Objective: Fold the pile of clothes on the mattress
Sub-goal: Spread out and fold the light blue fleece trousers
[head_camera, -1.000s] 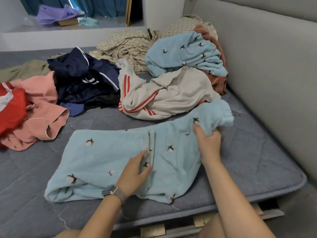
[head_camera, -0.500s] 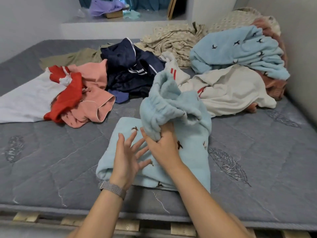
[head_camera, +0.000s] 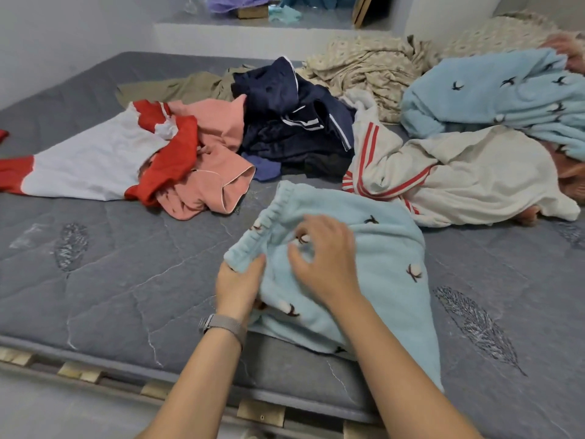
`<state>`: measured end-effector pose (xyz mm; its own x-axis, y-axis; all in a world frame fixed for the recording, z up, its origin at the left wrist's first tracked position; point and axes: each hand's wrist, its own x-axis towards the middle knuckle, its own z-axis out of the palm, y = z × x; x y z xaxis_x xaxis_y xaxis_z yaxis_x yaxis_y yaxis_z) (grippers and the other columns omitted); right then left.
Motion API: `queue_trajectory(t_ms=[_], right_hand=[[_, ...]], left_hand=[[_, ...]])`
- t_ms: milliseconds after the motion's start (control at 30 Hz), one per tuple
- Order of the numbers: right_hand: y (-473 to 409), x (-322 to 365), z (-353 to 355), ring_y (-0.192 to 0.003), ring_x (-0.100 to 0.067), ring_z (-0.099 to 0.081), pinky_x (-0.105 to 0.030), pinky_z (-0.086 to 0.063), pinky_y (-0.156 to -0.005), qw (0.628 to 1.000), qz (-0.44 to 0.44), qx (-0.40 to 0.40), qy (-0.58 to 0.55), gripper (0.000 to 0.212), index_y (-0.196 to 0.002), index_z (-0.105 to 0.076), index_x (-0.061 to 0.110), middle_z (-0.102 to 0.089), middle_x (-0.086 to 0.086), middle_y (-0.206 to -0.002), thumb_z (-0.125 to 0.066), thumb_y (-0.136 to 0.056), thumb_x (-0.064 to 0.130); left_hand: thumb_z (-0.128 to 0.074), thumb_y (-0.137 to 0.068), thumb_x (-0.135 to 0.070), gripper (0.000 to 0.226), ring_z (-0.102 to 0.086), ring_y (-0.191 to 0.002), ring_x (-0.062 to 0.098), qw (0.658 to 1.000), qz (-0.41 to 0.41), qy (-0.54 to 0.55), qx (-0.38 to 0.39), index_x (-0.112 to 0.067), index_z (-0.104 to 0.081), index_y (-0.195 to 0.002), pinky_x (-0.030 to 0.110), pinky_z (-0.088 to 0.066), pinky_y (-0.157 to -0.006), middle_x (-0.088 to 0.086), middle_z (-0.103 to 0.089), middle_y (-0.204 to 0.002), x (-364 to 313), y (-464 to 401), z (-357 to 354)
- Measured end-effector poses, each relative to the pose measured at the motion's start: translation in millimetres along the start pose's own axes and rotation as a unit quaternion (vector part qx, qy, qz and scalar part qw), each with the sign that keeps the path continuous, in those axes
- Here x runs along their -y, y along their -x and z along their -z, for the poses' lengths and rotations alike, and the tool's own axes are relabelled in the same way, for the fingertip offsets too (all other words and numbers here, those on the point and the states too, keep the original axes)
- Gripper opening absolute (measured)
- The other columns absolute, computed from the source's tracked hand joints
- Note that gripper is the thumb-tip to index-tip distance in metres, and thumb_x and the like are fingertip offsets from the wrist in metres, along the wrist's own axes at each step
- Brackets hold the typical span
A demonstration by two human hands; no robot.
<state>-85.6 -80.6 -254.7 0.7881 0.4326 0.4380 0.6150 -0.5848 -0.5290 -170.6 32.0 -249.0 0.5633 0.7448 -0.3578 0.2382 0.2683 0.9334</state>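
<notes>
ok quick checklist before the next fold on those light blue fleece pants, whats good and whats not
1. Left hand has a hold on the pants: ok, it grips the near end of the ribbed waistband.
2. Right hand placed to flatten: ok, it rests on top of the light blue pants, fingers loosely curled.
3. Fabric lying flat: not ok, it is bunched around the hands.
4. Pants fully on the mattress: not ok, the near corner hangs past the front edge.
5. Clear of other clothes: ok, the cream red-striped garment and pink garment lie apart behind.
6. Layers aligned underneath: cannot tell, hidden.
</notes>
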Motion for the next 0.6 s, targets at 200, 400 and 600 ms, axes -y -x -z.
queue_trajectory(t_ms=[200, 400, 600], right_hand=[[-22.2, -54.9, 2.8, -0.149, -0.022, -0.005, -0.056, 0.0, -0.117, 0.955, -0.047, 0.23, 0.179, 0.059, -0.147, -0.018, 0.049, -0.017, 0.0, -0.161, -0.022, -0.092, 0.067], [-14.3, -21.1, -32.7, -0.15, -0.02, 0.001, -0.053, 0.006, -0.117, 0.941, 0.035, 0.255, 0.219, 0.084, -0.152, 0.002, 0.04, -0.002, 0.002, -0.163, 0.002, -0.07, 0.059], [-30.6, -25.9, -25.5, -0.149, -0.017, -0.008, -0.038, 0.0, -0.119, 0.956, -0.078, 0.281, 0.009, 0.065, -0.151, -0.024, 0.035, -0.015, 0.0, -0.161, -0.05, -0.092, 0.041]], left_hand=[[-0.062, -0.08, -0.012, 0.05, -0.054, -0.112, 0.033, 0.934, -0.162, -0.284, -0.143, -0.015, -0.051, -0.128, 0.038, -0.046, -0.083, 0.012, -0.054, -0.125, 5.5, -14.8, 6.2], [-0.033, -0.076, -0.019, 0.051, -0.056, -0.121, 0.025, 0.665, -0.485, -0.566, 0.052, -0.023, -0.066, -0.115, 0.046, -0.023, -0.108, -0.001, -0.066, -0.118, 22.3, -14.4, -16.7], [-0.008, -0.085, -0.041, 0.069, -0.006, -0.148, 0.016, 0.714, -0.332, -0.608, 0.1, -0.026, -0.029, -0.148, 0.05, 0.003, -0.117, -0.012, -0.029, -0.155, 31.0, -24.1, -13.9]])
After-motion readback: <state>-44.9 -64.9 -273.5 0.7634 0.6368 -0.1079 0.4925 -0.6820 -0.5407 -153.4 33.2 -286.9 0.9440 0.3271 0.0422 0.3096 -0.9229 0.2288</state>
